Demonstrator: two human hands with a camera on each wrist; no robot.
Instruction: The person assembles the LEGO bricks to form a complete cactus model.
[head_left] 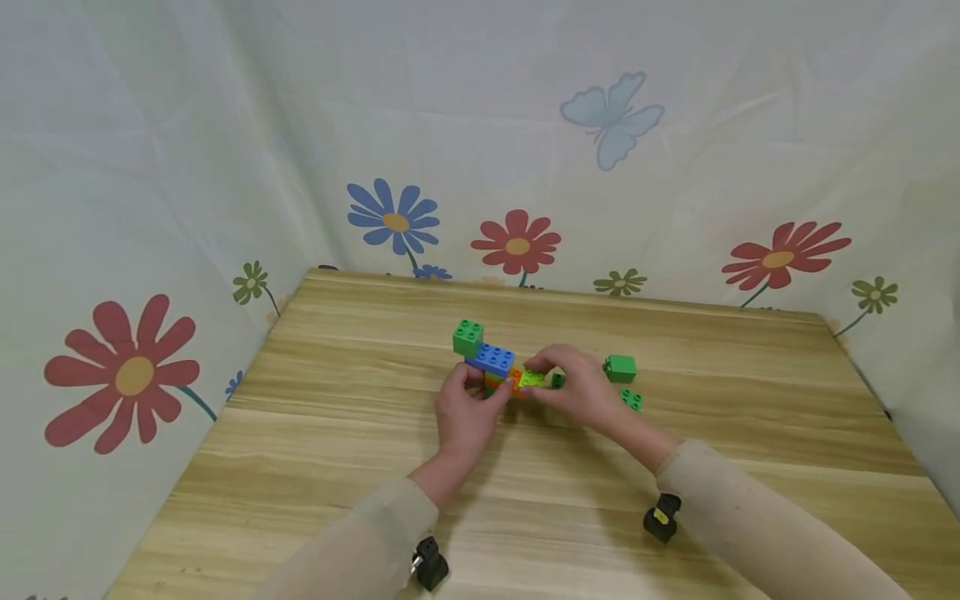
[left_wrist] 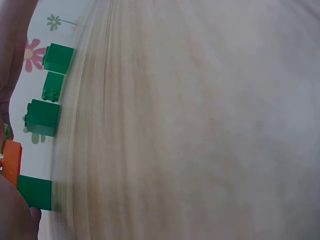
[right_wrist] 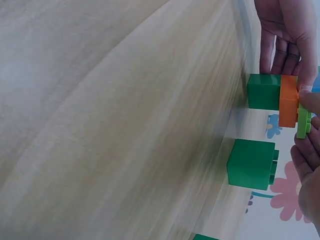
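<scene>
A stack of toy building bricks stands on the table. Its green base brick (right_wrist: pixel 263 91) carries an orange brick (right_wrist: pixel 288 102); higher up are a blue brick (head_left: pixel 492 358) and a green brick (head_left: pixel 468 336) at the upper left end. My left hand (head_left: pixel 467 417) grips the stack low down from the near side, hiding part of the middle bricks. Between thumb and fingertips, my right hand (head_left: pixel 576 387) pinches a lime green brick (head_left: pixel 532 378). This brick lies against the top of the orange one, sticking out past its edge; whether the studs are engaged I cannot tell.
Loose green bricks sit right of the stack: one lying on its side (head_left: pixel 621 368), another (head_left: pixel 631 400) near the right wrist, and a dark green one (head_left: pixel 558 381) partly behind the right hand. A flower-printed cloth (head_left: pixel 465 125) borders the wooden table (head_left: pixel 337 400).
</scene>
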